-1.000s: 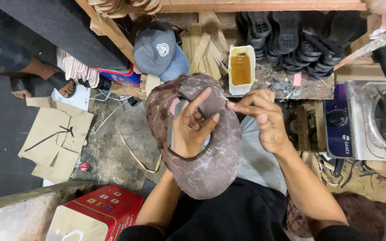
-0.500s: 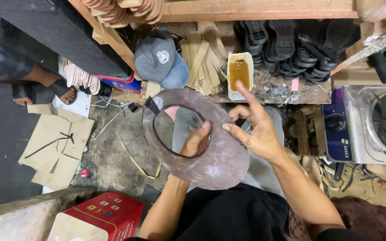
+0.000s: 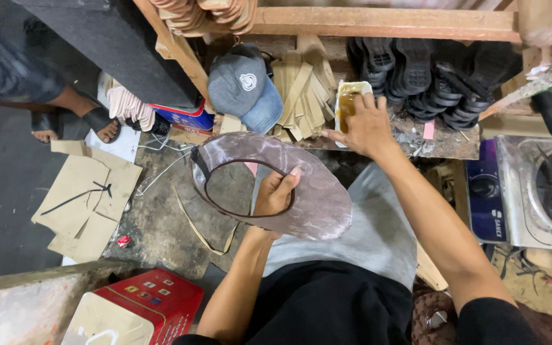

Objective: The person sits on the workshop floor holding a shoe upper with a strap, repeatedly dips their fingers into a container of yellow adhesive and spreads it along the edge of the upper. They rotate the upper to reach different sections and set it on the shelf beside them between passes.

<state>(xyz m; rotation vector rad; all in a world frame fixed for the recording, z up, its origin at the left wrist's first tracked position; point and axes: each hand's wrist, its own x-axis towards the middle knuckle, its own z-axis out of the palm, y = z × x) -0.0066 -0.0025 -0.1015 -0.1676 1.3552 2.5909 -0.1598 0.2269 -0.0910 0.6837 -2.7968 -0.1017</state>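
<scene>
Counts: two hands, left hand [image 3: 275, 195] and right hand [image 3: 364, 128]. One brown-grey leather piece with oval cutout [image 3: 314, 191], centre. One glue tub [image 3: 346, 102] at 12 o'clock. One grey-blue cap [image 3: 244, 86] at 11. One bundle of tan strips [image 3: 301, 96] at 12. One row of black soles [image 3: 429, 76] at 1, number unclear. Two sandalled feet [image 3: 75, 124] at 10. One red box [image 3: 154, 300] at 7. One stove [image 3: 531, 191] at 3.
</scene>
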